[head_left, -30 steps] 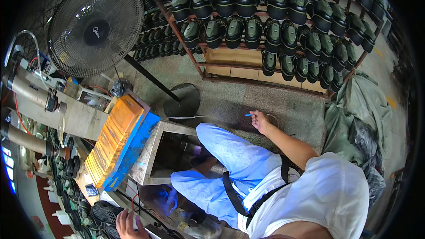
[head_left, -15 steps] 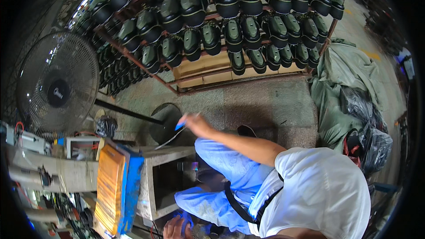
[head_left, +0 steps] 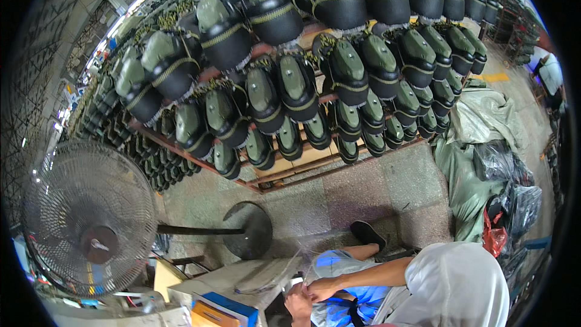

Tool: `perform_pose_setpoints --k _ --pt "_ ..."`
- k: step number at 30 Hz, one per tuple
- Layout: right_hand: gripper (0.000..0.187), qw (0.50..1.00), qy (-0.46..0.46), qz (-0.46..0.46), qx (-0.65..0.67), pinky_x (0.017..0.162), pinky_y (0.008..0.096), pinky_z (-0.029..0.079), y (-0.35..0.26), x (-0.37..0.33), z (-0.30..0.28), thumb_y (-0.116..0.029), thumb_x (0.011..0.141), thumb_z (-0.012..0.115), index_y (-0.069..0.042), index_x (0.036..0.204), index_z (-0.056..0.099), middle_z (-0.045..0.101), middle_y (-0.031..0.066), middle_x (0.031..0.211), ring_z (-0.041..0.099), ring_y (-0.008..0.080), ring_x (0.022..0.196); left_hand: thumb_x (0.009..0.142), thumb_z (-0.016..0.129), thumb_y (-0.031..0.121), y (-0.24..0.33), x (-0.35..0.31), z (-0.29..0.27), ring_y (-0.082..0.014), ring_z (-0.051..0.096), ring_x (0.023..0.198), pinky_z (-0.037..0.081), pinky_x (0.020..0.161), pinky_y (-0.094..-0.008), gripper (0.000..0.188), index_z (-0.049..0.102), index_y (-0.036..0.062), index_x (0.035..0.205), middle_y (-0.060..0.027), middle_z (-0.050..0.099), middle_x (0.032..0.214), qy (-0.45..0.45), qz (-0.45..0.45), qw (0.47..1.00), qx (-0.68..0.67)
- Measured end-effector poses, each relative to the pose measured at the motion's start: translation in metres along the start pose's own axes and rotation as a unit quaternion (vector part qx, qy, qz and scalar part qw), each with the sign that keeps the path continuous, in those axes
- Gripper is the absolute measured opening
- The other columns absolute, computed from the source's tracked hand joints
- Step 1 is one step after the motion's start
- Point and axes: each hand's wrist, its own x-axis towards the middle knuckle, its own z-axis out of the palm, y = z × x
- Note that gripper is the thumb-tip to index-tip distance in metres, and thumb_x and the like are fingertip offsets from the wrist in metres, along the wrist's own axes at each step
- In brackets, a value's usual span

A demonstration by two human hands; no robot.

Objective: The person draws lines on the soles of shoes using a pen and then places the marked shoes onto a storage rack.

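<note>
My left hand and my right hand meet low in the view, just above my lap. The left hand's fingers curl inward, and a small white piece pokes out at their top; its kind is too small to make out. Pressed against it, my right hand has its fingers closed, and whatever lies between them is hidden. Both hands are beside the corner of a worn grey bench. Under them are my blue trousers, lit bright blue in places.
A standing fan is at left, its round base on the floor. Racks of dark green-and-black shoes fill the far side. Green sacks and black plastic bags lie at right. A blue-and-orange box sits on the bench.
My right hand, earlier stretched out by the fan base with something blue at its fingers, has come back to my left hand. The view has tipped up toward the racks.
</note>
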Motion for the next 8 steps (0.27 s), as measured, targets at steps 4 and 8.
perform_pose_setpoints --k 4,8 --pt "0.05 0.976 0.153 0.141 0.071 0.091 0.0463 0.057 0.021 -0.072 -0.049 -0.045 0.101 0.063 -0.014 0.14 0.064 0.075 0.0154 0.12 0.073 0.034 0.108 0.099 0.061 0.032 -0.048 0.0 -0.012 -0.0443 0.072 0.084 0.056 0.073 -0.0583 0.024 0.074 0.0132 0.093 -0.0194 0.074 0.087 -0.046 -0.14 0.987 0.062" --pt "0.046 0.894 0.158 0.416 0.053 0.092 0.043 0.058 0.039 -0.19 -0.112 -0.049 0.102 0.054 -0.019 0.134 0.069 0.077 0.0122 0.117 0.074 0.0306 0.105 0.097 0.062 0.028 -0.058 -0.037 -0.017 -0.0404 0.073 0.083 0.057 0.073 -0.0533 0.023 0.075 0.0125 0.086 -0.0172 0.074 0.085 -0.057 -0.267 0.962 -0.017"
